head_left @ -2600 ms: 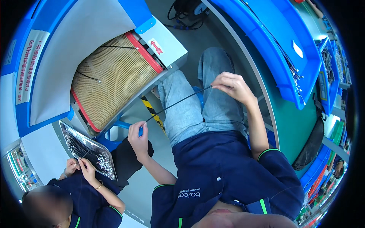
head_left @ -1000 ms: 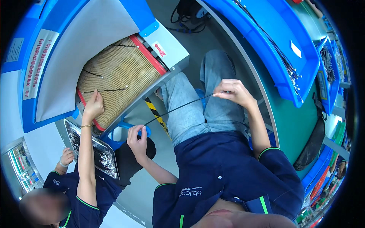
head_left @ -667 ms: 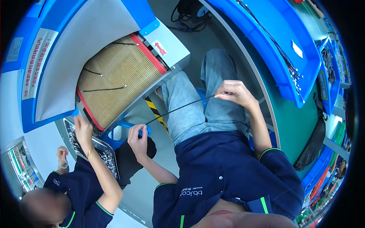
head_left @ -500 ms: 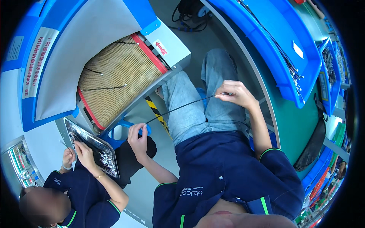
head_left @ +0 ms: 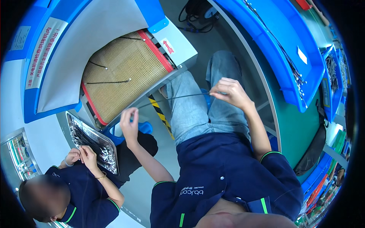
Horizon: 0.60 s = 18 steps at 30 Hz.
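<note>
A thin black cable (head_left: 186, 96) runs almost straight across in front of my legs, between my two hands. My left hand (head_left: 129, 123) pinches its left end near the front edge of the mesh conveyor belt (head_left: 114, 64). With thumb and fingers, my right hand (head_left: 230, 92) grips the other end above my right knee. The cable looks faint and smeared close to my left hand. Several black cables with small pale ends lie apart on the belt, among them a nearly level one (head_left: 108, 82) and a short one (head_left: 98, 65).
The belt comes out of a blue and white machine (head_left: 87, 38). At the left a co-worker handles cables over a metal tray (head_left: 115, 161). On the right a green table (head_left: 294, 129) carries a blue bin (head_left: 279, 72) with more cables. A striped floor strip (head_left: 161, 116) lies beyond my left arm.
My left hand has moved up and left toward the belt, and my right hand slightly left, with the cable still stretched between them. The co-worker's hands have moved lower.
</note>
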Motion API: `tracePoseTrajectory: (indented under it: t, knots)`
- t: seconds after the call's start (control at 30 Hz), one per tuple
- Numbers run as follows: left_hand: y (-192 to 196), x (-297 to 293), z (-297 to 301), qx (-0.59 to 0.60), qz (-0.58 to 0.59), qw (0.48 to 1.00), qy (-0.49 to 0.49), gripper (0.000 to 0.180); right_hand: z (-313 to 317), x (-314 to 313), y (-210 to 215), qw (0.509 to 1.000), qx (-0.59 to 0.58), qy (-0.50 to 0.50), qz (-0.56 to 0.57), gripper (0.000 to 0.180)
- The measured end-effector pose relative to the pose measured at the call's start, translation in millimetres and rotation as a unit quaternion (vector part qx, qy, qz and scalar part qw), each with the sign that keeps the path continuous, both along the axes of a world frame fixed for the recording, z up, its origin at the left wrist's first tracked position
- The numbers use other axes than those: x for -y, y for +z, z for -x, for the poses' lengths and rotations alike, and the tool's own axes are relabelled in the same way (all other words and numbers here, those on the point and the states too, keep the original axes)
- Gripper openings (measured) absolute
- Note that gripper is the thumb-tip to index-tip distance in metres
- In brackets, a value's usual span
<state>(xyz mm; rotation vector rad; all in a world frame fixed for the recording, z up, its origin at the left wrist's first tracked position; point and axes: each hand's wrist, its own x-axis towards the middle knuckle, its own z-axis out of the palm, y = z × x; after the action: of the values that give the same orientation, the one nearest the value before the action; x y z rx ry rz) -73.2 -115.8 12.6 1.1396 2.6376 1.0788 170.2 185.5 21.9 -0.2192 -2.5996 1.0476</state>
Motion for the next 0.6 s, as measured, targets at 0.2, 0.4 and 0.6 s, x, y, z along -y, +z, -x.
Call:
tracePoseTrajectory:
  t: [0.2,0.4,0.6]
  knots:
    - [1.4,-38.2,101.9,-0.066,0.007,0.997,-0.029,0.012,58.6,23.3,-12.4,0.994,-0.063,-0.062,-0.061,0.010]
    - [-13.9,-80.9,192.6,-0.060,0.013,0.994,-0.093,0.012,120.2,34.7,-37.9,0.977,-0.134,-0.144,-0.080,0.013]
    - [-31.6,-98.3,227.1,-0.092,0.042,0.989,-0.109,0.013,147.9,37.4,-54.8,0.970,-0.107,-0.195,-0.092,0.014]
